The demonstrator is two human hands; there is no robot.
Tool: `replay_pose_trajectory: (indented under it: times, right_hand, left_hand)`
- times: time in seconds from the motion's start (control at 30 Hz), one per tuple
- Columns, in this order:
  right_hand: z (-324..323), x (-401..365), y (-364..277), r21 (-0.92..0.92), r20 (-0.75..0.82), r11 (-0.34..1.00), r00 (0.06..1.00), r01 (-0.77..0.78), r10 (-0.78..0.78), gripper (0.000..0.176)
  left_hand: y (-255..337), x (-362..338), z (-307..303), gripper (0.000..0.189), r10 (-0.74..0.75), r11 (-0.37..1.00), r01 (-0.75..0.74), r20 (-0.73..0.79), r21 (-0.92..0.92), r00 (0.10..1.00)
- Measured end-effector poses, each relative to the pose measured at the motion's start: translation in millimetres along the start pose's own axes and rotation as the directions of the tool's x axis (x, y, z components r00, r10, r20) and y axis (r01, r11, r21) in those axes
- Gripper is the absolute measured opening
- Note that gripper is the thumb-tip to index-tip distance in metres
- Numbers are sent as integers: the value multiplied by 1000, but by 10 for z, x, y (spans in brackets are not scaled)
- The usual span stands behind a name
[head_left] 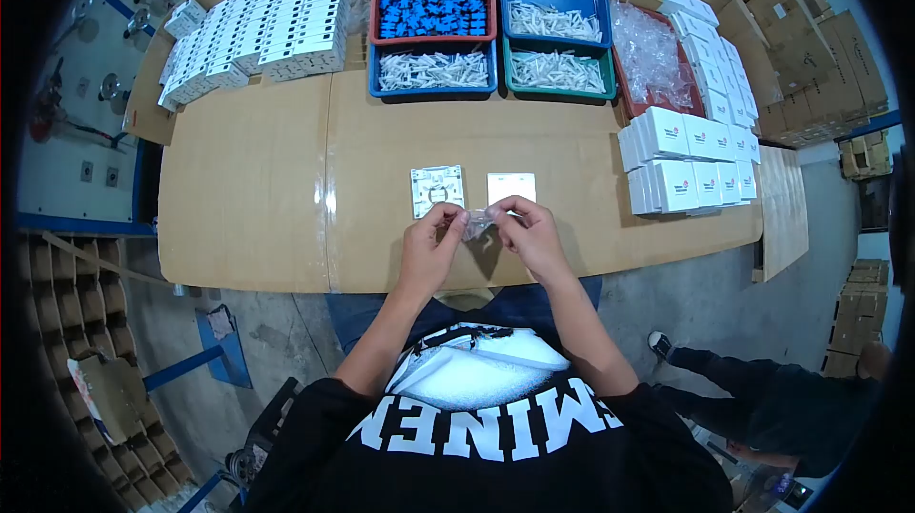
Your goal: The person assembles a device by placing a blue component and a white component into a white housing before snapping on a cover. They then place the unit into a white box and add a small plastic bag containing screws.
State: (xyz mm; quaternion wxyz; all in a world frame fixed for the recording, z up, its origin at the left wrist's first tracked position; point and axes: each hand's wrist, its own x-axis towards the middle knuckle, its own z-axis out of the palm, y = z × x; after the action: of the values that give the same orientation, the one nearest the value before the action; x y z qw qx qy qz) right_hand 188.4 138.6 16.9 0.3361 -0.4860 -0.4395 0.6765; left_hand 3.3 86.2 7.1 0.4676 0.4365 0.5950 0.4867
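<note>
Between my two hands, near the table's front edge, is a small clear plastic bag (477,224). My left hand (437,236) pinches its left side and my right hand (525,232) pinches its right side. Just beyond my left hand lies a white square frame (437,191) with an open, detailed face. A plain white square plate (512,187) lies beyond my right hand, a short gap to the right of the frame. What the bag holds is too small to tell.
Across the back stand a red bin of blue parts (432,40), blue bins (434,92) and a green bin (558,94) with white pieces, and a red bin of clear bags (658,65). White boxes are stacked left (286,32) and right (679,186). Another person (762,399) is at lower right.
</note>
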Motion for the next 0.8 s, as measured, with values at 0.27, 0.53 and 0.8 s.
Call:
replay_pose_trajectory:
  times: [0.27, 0.53, 0.8]
  right_hand:
    - [142, 50, 150, -161, -113, 956, 958, 244, -264, 14]
    - [26, 95, 88, -86, -8, 986, 989, 145, -146, 25]
    - [44, -117, -197, -651, -31, 664, 861, 368, -508, 27]
  left_hand:
    - [-63, 31, -10, 21, 34, 999, -34, -45, -14, 998]
    - [-41, 10, -25, 19, -177, 969, 166, -44, -185, 983]
    - [-160, 19, 22, 17, -178, 938, 137, -104, -319, 978]
